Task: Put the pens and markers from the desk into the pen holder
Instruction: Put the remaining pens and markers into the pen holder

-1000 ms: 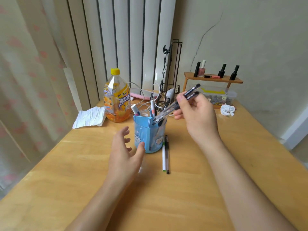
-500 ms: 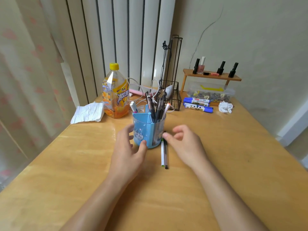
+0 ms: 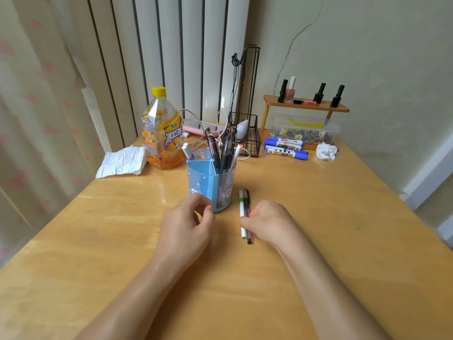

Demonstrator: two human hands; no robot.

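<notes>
Beside the pen holder [image 3: 212, 182], my right hand [image 3: 267, 223] pinches two pens [image 3: 244, 214], hiding their middles; my left hand [image 3: 187, 228] curls empty.

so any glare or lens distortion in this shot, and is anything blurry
Head view: wide-angle bend bows the desk edges and the blinds; soft window glare streaks the desk beside the pen holder; the hands and pens look sharp, far bottle labels too small to read.
</notes>
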